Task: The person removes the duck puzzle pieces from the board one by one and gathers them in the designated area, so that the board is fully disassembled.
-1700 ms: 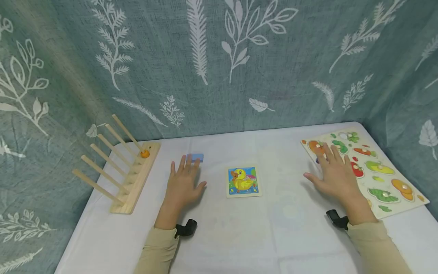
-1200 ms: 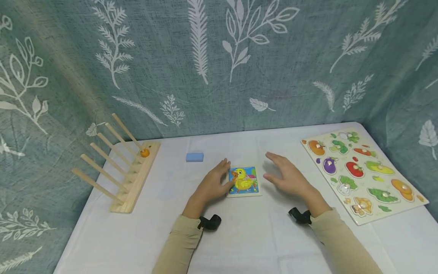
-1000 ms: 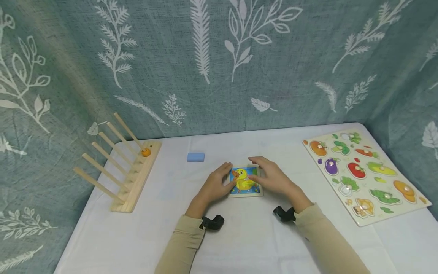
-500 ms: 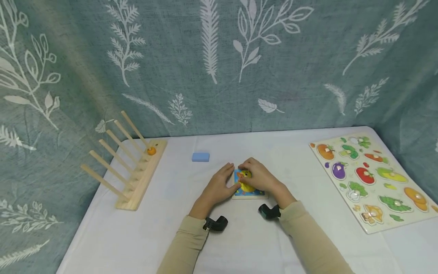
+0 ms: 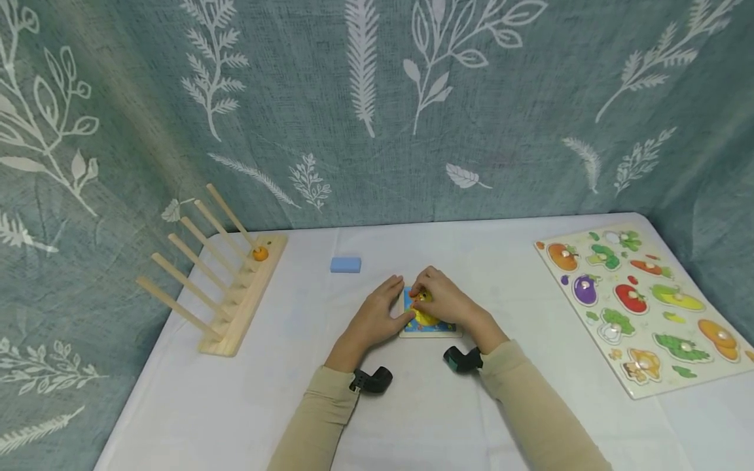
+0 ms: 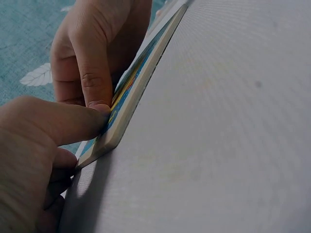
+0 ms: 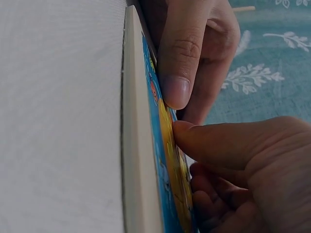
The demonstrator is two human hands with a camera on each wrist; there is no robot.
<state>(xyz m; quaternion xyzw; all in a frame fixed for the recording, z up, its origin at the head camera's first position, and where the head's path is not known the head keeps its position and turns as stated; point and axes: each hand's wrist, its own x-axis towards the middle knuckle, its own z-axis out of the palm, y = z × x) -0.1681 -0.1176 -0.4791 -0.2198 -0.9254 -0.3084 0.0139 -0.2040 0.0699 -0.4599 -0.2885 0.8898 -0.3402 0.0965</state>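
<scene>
A small square duck jigsaw puzzle [image 5: 430, 326] in a pale wooden frame lies on the white-covered table in the head view. My left hand [image 5: 376, 319] grips its left side, thumb on the printed face and fingers along the edge. From the right, my right hand [image 5: 446, 302] bends over the upper part of the picture, thumb and curled fingers pinching at its pieces and hiding part of them. Both thumb tips nearly meet on the face. The left wrist view shows the frame edge [image 6: 121, 126] low over the cloth; in the right wrist view the yellow duck print [image 7: 167, 131] lies beneath the thumbs.
A wooden peg rack [image 5: 247, 294] with several slanted rods and one orange bead [image 5: 260, 254] stands at the left. Behind the hands lies a blue block [image 5: 345, 265]. A vegetable knob puzzle board [image 5: 642, 327] lies at the right. Patterned green cloth [image 5: 389, 176] hangs behind the table.
Both hands have come in from spread positions, over the blue block and the vegetable board, to the duck puzzle. The left took its left side; the right curled its fingers onto the picture.
</scene>
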